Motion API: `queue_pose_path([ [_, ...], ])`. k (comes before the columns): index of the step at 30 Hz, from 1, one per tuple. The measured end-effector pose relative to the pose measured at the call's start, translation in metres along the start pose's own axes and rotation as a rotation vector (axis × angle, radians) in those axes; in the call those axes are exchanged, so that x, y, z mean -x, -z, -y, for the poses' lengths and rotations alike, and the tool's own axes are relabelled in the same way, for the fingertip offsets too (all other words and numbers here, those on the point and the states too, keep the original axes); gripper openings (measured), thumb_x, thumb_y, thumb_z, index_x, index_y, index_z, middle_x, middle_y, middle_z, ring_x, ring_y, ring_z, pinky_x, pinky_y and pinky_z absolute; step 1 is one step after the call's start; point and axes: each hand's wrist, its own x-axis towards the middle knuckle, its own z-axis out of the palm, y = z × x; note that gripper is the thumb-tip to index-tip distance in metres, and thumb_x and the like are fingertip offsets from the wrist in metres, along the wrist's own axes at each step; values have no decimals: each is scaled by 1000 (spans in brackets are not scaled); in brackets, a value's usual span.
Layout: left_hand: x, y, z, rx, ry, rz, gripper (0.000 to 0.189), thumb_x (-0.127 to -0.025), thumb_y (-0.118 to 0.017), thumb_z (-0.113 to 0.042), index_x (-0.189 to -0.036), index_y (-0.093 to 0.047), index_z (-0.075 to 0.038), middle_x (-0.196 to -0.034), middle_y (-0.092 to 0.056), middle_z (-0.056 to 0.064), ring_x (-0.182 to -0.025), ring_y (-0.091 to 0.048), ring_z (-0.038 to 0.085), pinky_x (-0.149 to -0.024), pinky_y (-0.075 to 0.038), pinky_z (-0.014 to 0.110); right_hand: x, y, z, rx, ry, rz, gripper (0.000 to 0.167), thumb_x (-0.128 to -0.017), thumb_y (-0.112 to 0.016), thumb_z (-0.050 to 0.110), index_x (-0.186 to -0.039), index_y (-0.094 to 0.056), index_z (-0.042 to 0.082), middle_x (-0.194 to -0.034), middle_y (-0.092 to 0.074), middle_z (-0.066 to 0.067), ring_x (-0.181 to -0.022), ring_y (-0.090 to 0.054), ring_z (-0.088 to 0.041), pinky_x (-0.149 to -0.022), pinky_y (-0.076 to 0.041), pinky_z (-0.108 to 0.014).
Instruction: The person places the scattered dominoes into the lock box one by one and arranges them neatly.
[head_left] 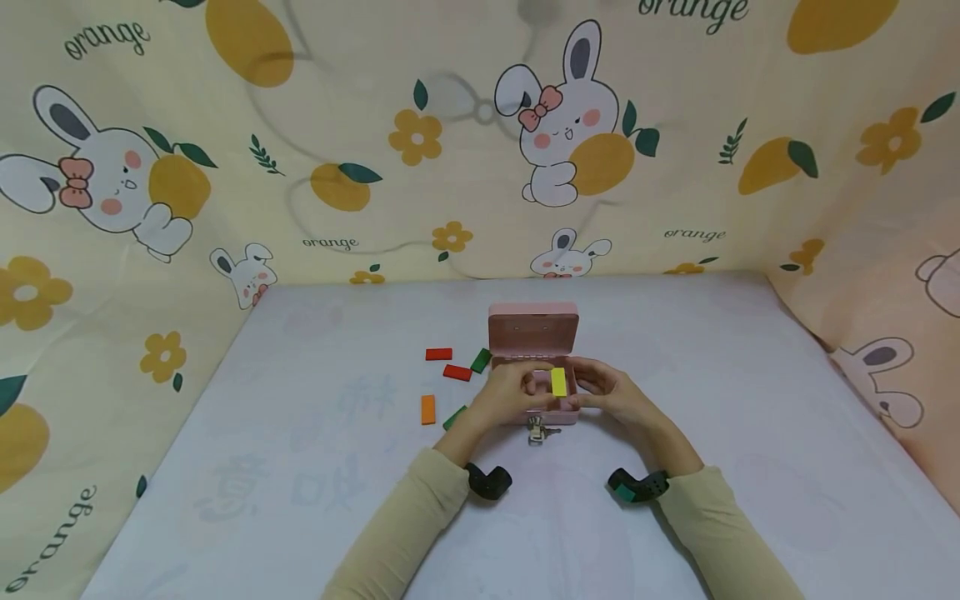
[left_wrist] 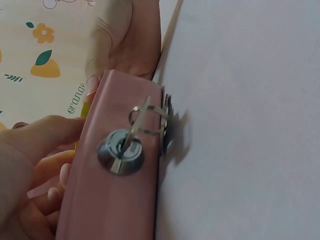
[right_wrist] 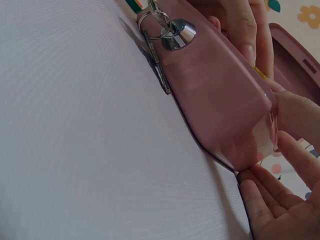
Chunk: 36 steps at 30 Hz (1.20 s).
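Sleeves (head_left: 403,529): tan, nearest me; black cam (head_left: 489,483) on ea. wrist.
Keys (head_left: 536,433): on a ring, one in the lock (left_wrist: 121,151), box (right_wrist: 215,95) front.
L hand (head_left: 504,396): I see thumb + finger pinching yellow block (head_left: 558,382).
Yellow block: held over pink box's inside; can't tell if it touches bottom.
R hand (head_left: 615,396): fingers curved round box's R side, thumb at rim.
Loose blocks: L of box, on white table (head_left: 315,517); 1 orange (head_left: 427,409), 2 green (head_left: 481,360), 2 red (head_left: 457,372).
Lid (head_left: 533,332): raised, at back.
Backdrop (head_left: 465,50): cream cloth w/ rabbits.
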Motion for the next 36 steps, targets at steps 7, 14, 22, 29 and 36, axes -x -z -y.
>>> queue_pose_path([
  [7, -2, -5, -4, -67, 36, -34, 44, -85, -73, -27, -127, -62, -16, -76, -59, 5, -68, -44, 10, -61, -32, 19, -1, 1, -2, 28, 36, 5, 67, -88, -68, 10, -144, -35, -7, -150, -35, -30, -137, -36, -49, -111, -33, -49],
  [14, -7, -12, -5, -103, 72, -36, 46, -85, -72, -31, -128, -62, -16, -88, -68, 10, -69, -43, 11, -60, -33, 20, -2, 2, -4, 33, 54, 8, 65, -88, -67, 7, -143, -35, -9, -148, -36, -32, -136, -37, -50, -109, -36, -44],
  [22, -9, -18, -5, -180, 112, -21, 47, -86, -71, -33, -130, -61, -21, -112, -70, 3, -85, -55, 14, -75, -45, 25, -1, 3, -5, 11, 33, 11, 68, -87, -68, 7, -145, -33, -6, -150, -34, -30, -138, -34, -48, -109, -38, -37],
  [29, -11, -22, -5, -238, 119, -12, 47, -88, -69, -34, -132, -60, -22, -129, -65, 3, -105, -62, 20, -96, -50, 39, 0, 3, -8, 25, 33, 7, 69, -88, -68, 12, -145, -34, -4, -150, -35, -28, -138, -35, -48, -106, -42, -24],
  [36, -13, -26, -5, -263, 159, -13, 48, -87, -70, -36, -132, -60, -24, -129, -65, 2, -108, -62, 21, -96, -49, 39, 0, 3, -8, 14, 2, 7, 70, -88, -69, 14, -146, -33, 0, -152, -34, -26, -139, -35, -45, -104, -43, -20],
])
